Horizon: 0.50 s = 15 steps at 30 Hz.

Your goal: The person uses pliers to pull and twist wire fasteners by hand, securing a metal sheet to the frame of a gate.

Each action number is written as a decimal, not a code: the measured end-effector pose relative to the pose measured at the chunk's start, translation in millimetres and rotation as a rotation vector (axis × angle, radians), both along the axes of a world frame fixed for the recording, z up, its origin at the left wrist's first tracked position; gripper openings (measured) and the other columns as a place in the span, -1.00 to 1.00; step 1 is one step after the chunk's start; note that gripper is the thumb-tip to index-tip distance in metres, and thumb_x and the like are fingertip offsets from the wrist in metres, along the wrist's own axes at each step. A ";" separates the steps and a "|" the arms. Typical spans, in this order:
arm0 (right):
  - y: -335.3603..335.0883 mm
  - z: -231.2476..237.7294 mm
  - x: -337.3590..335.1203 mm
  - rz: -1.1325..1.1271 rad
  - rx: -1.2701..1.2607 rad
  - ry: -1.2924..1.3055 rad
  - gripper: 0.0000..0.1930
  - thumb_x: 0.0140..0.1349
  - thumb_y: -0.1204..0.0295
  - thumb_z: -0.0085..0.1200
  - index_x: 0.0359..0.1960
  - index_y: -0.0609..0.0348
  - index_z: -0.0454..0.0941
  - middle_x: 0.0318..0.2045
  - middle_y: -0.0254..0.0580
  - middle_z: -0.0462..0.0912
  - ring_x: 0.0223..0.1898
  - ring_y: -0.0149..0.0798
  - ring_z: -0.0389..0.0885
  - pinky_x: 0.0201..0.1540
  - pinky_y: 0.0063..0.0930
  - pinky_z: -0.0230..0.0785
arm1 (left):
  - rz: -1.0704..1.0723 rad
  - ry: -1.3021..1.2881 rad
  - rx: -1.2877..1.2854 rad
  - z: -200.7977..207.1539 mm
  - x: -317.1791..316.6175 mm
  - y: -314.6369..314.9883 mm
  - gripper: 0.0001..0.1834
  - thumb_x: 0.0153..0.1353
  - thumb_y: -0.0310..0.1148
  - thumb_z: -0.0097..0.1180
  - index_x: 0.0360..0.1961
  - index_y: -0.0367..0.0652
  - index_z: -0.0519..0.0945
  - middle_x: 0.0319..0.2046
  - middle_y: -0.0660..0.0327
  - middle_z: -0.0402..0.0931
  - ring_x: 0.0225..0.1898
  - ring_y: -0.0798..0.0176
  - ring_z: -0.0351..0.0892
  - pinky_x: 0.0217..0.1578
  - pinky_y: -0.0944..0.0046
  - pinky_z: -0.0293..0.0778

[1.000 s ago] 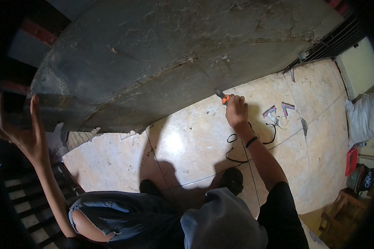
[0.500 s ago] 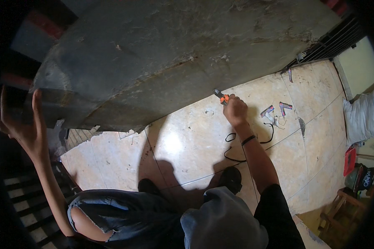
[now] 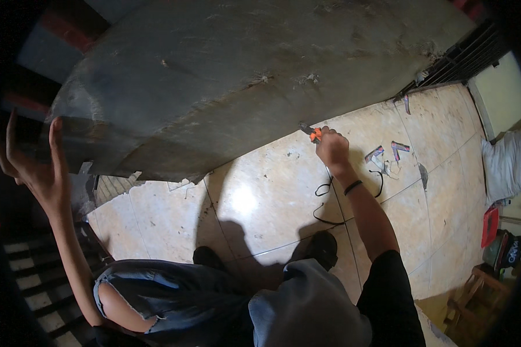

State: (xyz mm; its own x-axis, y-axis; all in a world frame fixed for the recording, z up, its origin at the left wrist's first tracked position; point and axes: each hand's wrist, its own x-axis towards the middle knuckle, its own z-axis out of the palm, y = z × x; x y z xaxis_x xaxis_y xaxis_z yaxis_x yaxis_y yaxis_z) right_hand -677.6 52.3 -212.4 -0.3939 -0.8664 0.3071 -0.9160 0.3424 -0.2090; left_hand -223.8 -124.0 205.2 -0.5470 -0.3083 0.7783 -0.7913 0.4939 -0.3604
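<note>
A large, worn dark grey panel [image 3: 243, 63] fills the upper middle, its lower edge slanting across the tiles. My right hand [image 3: 333, 147] is closed round a pair of pliers [image 3: 315, 135] with orange on the handles. The dark pliers' jaws meet the panel at its lower edge; whether they grip it is too small to tell. At the far left my left hand [image 3: 36, 168] is raised beside the panel's left end, its fingers spread and holding nothing. Whether those fingers touch the panel is hard to see in the dark there.
A black cord [image 3: 329, 218] lies looped on the tiled floor [image 3: 272, 202] by my feet. Scraps of patterned strip [image 3: 399, 150] lie right of my right hand. Further right are a pale sack [image 3: 502, 165], a red plastic item [image 3: 490, 226] and a wooden stool [image 3: 469, 298]. A black grille [image 3: 463, 61] stands behind.
My right hand has shifted a little to the right and down with the pliers, whose jaws stay at the panel's edge. My left hand stays raised and spread, and the view has moved slightly.
</note>
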 end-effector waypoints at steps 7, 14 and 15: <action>-6.4 22.9 -0.7 -0.034 0.339 -0.270 -0.73 0.19 0.31 0.19 -0.22 0.29 0.65 -0.34 0.18 0.73 -0.27 0.16 0.74 -0.16 -0.03 0.59 | 0.049 0.002 -0.013 -1.2 -0.2 0.9 -0.15 0.21 -0.07 0.46 0.43 0.00 0.30 0.41 -0.04 0.04 0.48 -0.09 -0.02 0.36 -0.09 0.25; -18.6 43.7 -25.3 0.043 0.724 -0.464 -0.53 0.24 0.10 0.21 -0.10 0.34 0.65 -0.09 0.20 0.71 -0.01 0.18 0.68 0.08 -0.08 0.53 | -0.081 0.013 -0.044 -1.5 8.7 -9.1 -0.17 0.16 -0.10 0.51 0.37 -0.12 0.39 0.25 0.00 0.32 0.34 -0.02 0.14 0.20 0.01 0.35; -18.1 41.8 -26.2 0.047 0.728 -0.460 -0.53 0.24 0.10 0.21 -0.10 0.34 0.65 -0.09 0.20 0.71 -0.01 0.18 0.68 0.08 -0.08 0.53 | -0.076 0.001 -0.058 -0.9 7.7 -8.4 -0.18 0.16 -0.11 0.51 0.36 -0.13 0.40 0.24 0.00 0.33 0.31 -0.01 0.17 0.17 0.02 0.37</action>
